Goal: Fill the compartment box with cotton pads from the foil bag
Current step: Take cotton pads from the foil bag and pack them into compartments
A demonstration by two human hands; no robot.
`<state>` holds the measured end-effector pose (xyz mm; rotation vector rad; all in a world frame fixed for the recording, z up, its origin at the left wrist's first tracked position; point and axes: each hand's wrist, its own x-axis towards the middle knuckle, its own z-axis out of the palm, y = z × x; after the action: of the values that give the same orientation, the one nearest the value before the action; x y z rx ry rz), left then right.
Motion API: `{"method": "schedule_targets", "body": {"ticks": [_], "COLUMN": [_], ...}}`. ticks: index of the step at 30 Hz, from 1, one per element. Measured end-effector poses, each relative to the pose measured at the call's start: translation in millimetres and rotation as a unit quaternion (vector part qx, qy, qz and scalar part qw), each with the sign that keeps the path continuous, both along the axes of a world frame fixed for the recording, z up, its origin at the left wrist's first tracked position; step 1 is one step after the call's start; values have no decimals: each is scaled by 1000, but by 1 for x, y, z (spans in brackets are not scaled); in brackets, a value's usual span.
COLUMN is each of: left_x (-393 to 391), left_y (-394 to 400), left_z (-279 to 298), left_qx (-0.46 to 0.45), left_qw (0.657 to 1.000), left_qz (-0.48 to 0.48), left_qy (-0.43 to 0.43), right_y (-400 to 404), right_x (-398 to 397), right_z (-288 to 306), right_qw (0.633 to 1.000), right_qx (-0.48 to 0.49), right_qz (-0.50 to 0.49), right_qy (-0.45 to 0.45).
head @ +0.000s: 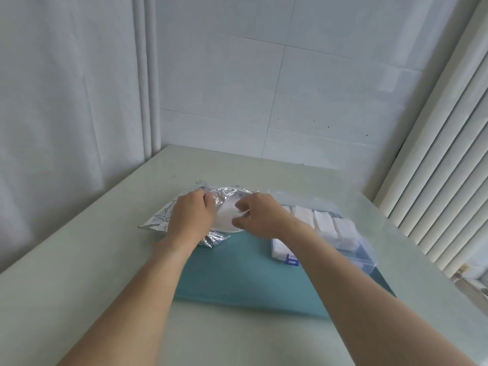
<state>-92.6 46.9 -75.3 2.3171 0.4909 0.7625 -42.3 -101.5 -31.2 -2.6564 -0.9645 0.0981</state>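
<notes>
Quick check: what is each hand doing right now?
Left hand: grips the crinkled silver foil bag.
Right hand: pinches a round white cotton pad.

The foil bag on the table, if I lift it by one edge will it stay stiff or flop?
The foil bag is creased and crumpled, so it would probably sag and flop rather than hold shape. It looks thin, so likely light. Its shiny surface may be a bit slippery where the left hand holds it.
</notes>
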Motion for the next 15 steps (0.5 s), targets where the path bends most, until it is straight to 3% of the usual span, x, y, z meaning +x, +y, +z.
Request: {"method": "schedule_targets", "body": {"ticks": [4, 9, 15], "left_x": [3, 4, 1], "left_y": [4, 4, 1], "left_z": [-1, 0, 4], "left_qx": [-17, -34, -47], "left_qw": [999, 998, 998], "left_qz": [30, 48, 49], "left_qy": [-13, -7, -13], "right_y": [23, 30, 36], "right_x": [5, 4, 5], "right_z": [-17, -18, -20], "right_qw": [999, 986, 964], "right_qx": [-31, 139, 215], "right_qz": [-28, -87, -135], "right_qy": [26, -9, 75]}}
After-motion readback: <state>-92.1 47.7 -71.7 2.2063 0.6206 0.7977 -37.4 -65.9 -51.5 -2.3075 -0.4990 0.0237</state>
